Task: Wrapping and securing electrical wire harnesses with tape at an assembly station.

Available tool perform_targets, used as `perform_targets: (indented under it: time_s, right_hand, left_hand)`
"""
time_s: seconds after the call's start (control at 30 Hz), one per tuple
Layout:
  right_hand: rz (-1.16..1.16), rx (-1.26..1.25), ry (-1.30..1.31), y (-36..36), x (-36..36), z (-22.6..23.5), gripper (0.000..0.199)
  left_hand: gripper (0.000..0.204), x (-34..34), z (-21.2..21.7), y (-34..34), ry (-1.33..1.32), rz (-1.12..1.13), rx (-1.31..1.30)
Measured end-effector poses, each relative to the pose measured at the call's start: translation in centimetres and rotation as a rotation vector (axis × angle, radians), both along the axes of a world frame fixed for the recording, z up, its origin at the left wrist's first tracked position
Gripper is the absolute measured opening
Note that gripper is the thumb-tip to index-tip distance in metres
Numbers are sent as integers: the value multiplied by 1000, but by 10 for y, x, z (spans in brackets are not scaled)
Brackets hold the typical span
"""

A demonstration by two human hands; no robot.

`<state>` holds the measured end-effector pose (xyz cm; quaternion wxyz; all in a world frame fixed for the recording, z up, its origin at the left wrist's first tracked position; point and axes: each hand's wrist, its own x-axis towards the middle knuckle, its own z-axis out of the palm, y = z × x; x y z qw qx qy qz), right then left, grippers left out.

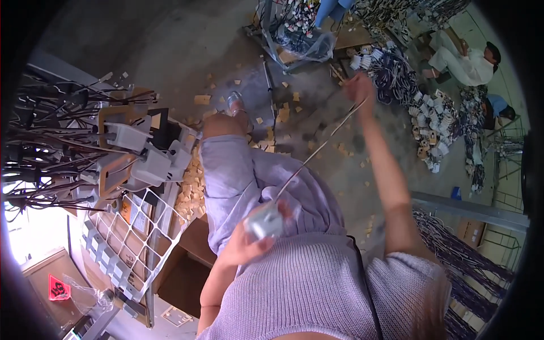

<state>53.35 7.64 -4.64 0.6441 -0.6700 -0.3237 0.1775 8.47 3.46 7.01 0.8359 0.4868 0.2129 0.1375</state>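
Cord [317, 150] is already drawn out: fingers of left hand [242, 245] grasp pale box [265, 222] over lilac trousers [226, 170]; blurred right hand [361, 93] seems closed on cord; setting down is not yet done.

Lilac knit top [300, 277], sht. slvs [416, 277]; purplish pnts [226, 175].

A head-worn fisheye looks down from above.

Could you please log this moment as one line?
left hand: holds grey block | right hand: outstretched, holds cord | cord: runs between hands | tan scraps: on floor
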Motion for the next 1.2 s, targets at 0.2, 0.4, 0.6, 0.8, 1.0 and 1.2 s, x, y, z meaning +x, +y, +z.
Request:
perform_targets:
  time_s: [0.2,0.4,0.6,0.8,1.0,1.2]
  right_hand:
    - [-262,35,-951,30,139,166,37]
    - [-28,222,-840,-9,160,356,56]
    - [-19,201,-523,-11,118,455,55]
    - [-53,88,-634,-30,117,521,52]
    - [-26,87,-658,-32,75,553,41]
    - [251,220,-435,-44,16,566,39]
  left_hand:
    - [61,36,-47,-3,184,-1,322]
    - [16,72,-38,18,7,43,452]
    - [22,106,-53,61,69,14,607]
    - [19,141,-84,59,58,-39,652]
    - [17,150,-97,76,119,65,590]
    - [58,218,-126,103,35,431,913]
